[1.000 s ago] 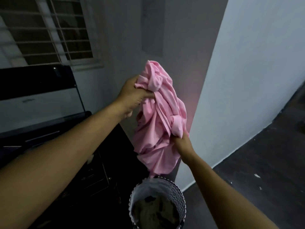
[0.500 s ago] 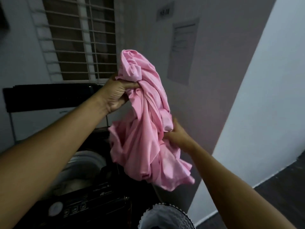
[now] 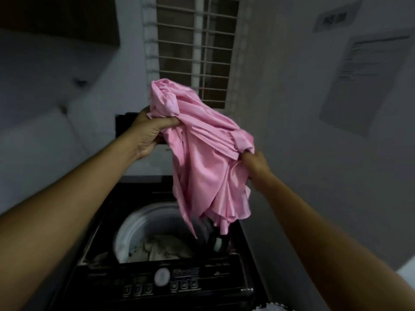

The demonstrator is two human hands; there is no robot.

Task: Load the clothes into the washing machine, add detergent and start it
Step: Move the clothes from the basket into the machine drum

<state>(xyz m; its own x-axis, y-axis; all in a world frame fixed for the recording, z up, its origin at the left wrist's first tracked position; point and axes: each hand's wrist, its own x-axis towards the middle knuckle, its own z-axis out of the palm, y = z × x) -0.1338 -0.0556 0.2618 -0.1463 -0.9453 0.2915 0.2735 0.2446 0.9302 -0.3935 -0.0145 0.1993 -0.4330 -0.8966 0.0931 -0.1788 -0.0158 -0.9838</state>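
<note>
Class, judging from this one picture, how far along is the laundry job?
Done: the washing machine is open, pale clothes already in its drum. In hand: left hand and right hand hold a pink garment above it. Left: dropping it in, detergent, starting.

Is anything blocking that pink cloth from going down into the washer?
Nothing visible does. The lid is up and the drum is open right beneath the pink cloth, held by the left hand and right hand. Some laundry already lies inside, low down.
</note>
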